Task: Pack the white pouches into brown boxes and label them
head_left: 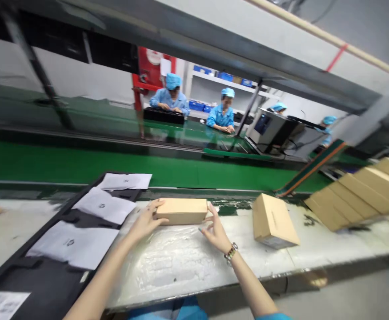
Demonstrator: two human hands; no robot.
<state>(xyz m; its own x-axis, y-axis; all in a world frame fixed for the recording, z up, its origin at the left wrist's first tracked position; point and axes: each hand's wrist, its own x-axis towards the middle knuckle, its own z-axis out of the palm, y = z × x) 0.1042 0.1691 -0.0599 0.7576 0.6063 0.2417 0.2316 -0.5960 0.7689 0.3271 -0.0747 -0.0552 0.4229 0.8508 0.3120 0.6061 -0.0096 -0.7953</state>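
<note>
A small tan cardboard box (182, 210) lies on the grey worktop (167, 262) in front of me. My left hand (146, 221) grips its left end, thumb on top and fingers curled round the side. My right hand (216, 229) touches the box's right end with its fingers partly spread. A beaded bracelet sits on my right wrist. A second tan box (273, 220) rests on the worktop to the right, apart from both hands.
A black tray (52, 275) with white leaflets (105, 207) lies at my left. Stacked flat cartons (361, 193) slant at the right. A green conveyor belt (81, 165) runs behind the worktop. Several people in blue caps work beyond it.
</note>
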